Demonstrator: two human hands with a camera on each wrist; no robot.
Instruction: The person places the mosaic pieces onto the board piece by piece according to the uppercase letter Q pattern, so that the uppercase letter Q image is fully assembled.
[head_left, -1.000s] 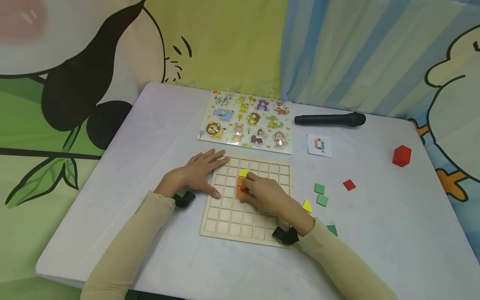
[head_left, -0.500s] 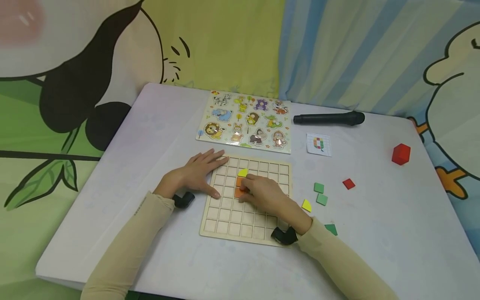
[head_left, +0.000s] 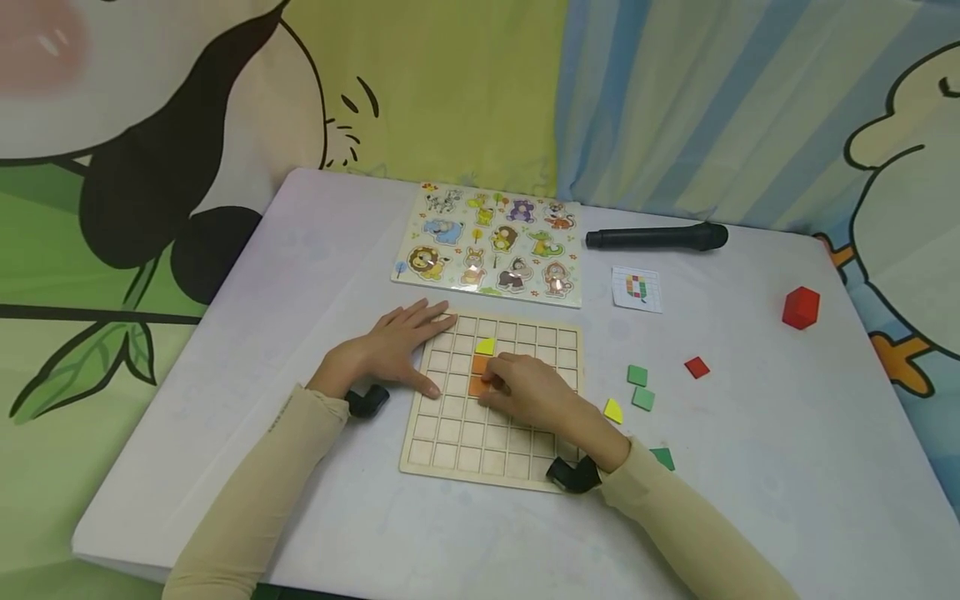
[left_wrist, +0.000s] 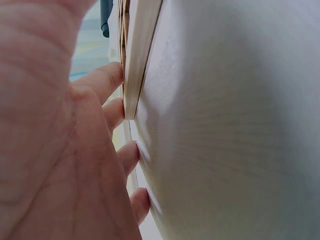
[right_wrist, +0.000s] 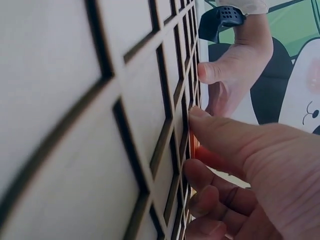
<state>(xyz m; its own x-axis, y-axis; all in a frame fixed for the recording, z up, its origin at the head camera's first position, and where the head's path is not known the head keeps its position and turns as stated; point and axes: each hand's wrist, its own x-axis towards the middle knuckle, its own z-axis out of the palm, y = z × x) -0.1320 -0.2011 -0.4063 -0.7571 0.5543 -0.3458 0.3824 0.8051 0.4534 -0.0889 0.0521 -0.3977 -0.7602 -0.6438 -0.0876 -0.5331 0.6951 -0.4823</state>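
The lower orange square sits in the wooden grid board, just left of the right hand's fingertips, with an upper orange square and a rounded yellow piece in the cells ahead of it. Over the last second the right hand has stayed here, easing back slightly so that more of the upper square shows; this suggests adjusting rather than carrying. Its fingers are curled, thumb and forefinger drawn nearly together beside the lower square; whether they pinch a tile cannot be told, though the right wrist view shows red-orange behind the thumb.

The left hand lies spread over the board's left edge and far corner, fingers nearly straight, gripping nothing.

To the right of the right hand, past the board's edge, lie two green squares, a yellow quarter-round, a red square and, just beside the sleeve, a green piece.

Beyond both hands, the animal puzzle narrows the room past the board's far edge; a pattern card and a black microphone lie ahead and right. Open tabletop stretches left of the left hand.
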